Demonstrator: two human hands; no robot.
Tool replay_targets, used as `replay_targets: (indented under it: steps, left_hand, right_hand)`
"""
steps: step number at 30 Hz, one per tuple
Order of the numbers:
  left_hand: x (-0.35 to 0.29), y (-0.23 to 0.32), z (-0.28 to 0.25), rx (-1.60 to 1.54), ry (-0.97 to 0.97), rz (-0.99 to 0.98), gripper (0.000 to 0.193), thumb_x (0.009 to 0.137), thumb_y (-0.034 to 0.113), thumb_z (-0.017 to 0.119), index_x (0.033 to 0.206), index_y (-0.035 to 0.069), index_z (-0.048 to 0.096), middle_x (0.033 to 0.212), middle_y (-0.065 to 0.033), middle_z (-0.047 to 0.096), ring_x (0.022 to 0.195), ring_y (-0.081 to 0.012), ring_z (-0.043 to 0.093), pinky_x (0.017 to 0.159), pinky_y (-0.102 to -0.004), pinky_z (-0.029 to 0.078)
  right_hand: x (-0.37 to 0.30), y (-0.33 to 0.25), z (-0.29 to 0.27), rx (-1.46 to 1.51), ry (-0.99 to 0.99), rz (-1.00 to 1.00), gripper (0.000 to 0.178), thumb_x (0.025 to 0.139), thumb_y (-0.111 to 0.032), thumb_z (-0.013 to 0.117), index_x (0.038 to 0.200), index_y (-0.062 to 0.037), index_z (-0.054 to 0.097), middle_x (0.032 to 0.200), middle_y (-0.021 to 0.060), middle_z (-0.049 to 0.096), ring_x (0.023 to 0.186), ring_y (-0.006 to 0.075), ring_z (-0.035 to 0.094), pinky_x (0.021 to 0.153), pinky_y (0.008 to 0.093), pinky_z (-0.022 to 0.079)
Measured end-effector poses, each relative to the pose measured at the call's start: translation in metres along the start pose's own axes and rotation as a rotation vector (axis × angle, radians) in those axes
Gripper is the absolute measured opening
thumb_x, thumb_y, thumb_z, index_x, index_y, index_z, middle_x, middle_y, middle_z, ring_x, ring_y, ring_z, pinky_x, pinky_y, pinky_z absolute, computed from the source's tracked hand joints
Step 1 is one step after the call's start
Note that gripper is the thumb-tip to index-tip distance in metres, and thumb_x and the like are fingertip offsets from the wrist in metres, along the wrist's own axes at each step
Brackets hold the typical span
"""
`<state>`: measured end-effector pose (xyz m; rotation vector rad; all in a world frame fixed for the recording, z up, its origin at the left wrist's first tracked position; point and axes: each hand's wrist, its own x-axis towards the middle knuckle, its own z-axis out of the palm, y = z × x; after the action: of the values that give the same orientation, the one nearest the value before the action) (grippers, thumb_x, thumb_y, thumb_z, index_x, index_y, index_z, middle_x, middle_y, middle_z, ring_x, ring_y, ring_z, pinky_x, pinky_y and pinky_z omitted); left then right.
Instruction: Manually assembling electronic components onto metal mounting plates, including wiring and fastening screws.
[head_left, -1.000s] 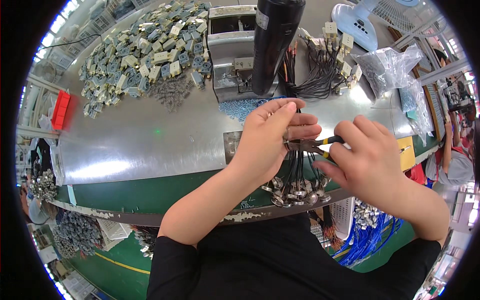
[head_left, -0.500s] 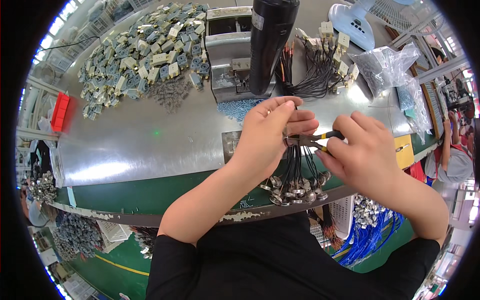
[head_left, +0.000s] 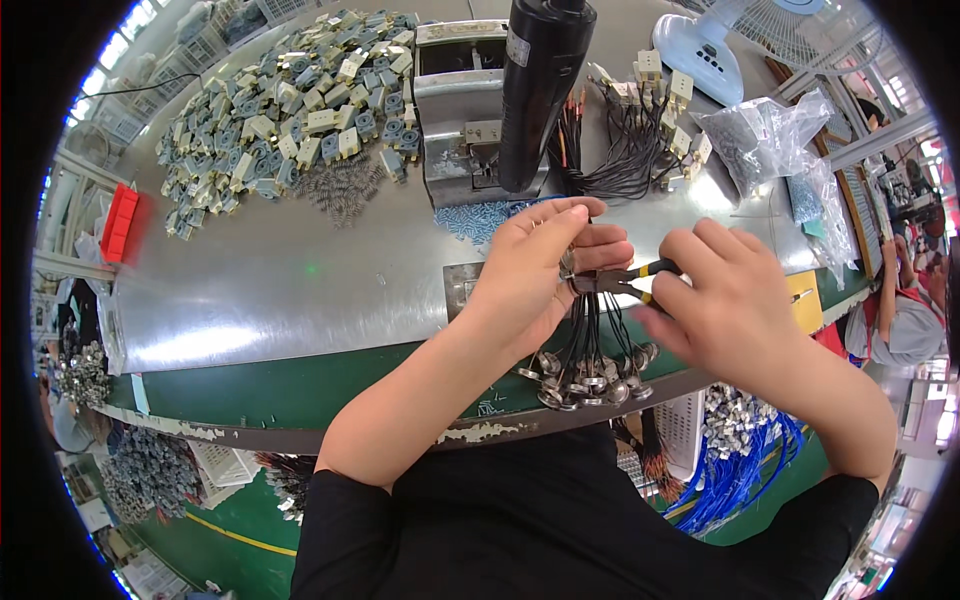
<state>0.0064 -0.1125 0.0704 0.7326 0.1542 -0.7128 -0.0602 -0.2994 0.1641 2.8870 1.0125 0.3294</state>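
Nearest, metal caps (head_left: 590, 380) dangling on black wires (head_left: 592, 325) over the bench edge (head_left: 300, 385), kept clear of the work. Above, left hand (head_left: 540, 265) pinched shut round the wire bundle, steadying it for pliers (head_left: 620, 284) gripped in the right hand (head_left: 725, 300). Beyond, black press (head_left: 535, 95); grey parts (head_left: 290, 110) heaped far left.

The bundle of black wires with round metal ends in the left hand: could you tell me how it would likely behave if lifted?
The wire bundle probably stays floppy, since its strands droop below the left hand. The metal ends would likely swing and splay, hanging loose and unbound.
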Motion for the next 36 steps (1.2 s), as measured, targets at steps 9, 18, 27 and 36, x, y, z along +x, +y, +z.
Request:
replay_targets:
  steps: [9, 18, 27, 36]
  left_hand:
    - [-0.008, -0.003, 0.001, 0.162, -0.08, 0.201, 0.026, 0.111, 0.018, 0.055, 0.126, -0.002, 0.062, 0.107, -0.0186, 0.075, 0.099, -0.028, 0.078, 0.085, -0.0376, 0.063]
    - [-0.006, 0.002, 0.0, 0.145, -0.037, 0.083, 0.027, 0.111, 0.017, 0.054, 0.127, -0.004, 0.062, 0.106, -0.0191, 0.075, 0.097, -0.0276, 0.078, 0.086, -0.0388, 0.063]
    - [-0.014, 0.004, 0.002, 0.124, -0.072, 0.153, 0.026, 0.111, 0.017, 0.054, 0.126, -0.003, 0.062, 0.105, -0.019, 0.075, 0.094, -0.0275, 0.078, 0.086, -0.0385, 0.063]
    - [-0.005, 0.005, -0.002, 0.238, -0.104, 0.266, 0.027, 0.111, 0.017, 0.055, 0.126, -0.004, 0.062, 0.105, -0.0189, 0.075, 0.096, -0.0272, 0.078, 0.086, -0.0378, 0.063]
  right_hand:
    - [-0.001, 0.002, -0.005, 0.426, -0.216, 0.246, 0.034, 0.098, -0.022, 0.068, 0.069, -0.0041, 0.062, 0.074, 0.0008, 0.054, 0.061, 0.0169, 0.05, 0.055, 0.0299, 0.04]
    - [0.004, -0.006, -0.015, 0.441, -0.287, 0.325, 0.04, 0.093, -0.039, 0.078, 0.075, -0.0041, 0.07, 0.075, 0.0068, 0.057, 0.065, 0.0252, 0.061, 0.059, 0.0382, 0.047]
    - [0.003, 0.0, -0.014, 0.064, -0.145, 0.011, 0.027, 0.09, -0.021, 0.074, 0.072, -0.0044, 0.064, 0.076, 0.0048, 0.055, 0.068, 0.0184, 0.056, 0.056, 0.0335, 0.04]
    - [0.007, -0.012, -0.008, 0.201, -0.054, 0.151, 0.028, 0.092, -0.026, 0.075, 0.073, -0.0074, 0.066, 0.082, 0.0051, 0.06, 0.07, 0.0199, 0.056, 0.058, 0.0367, 0.044]
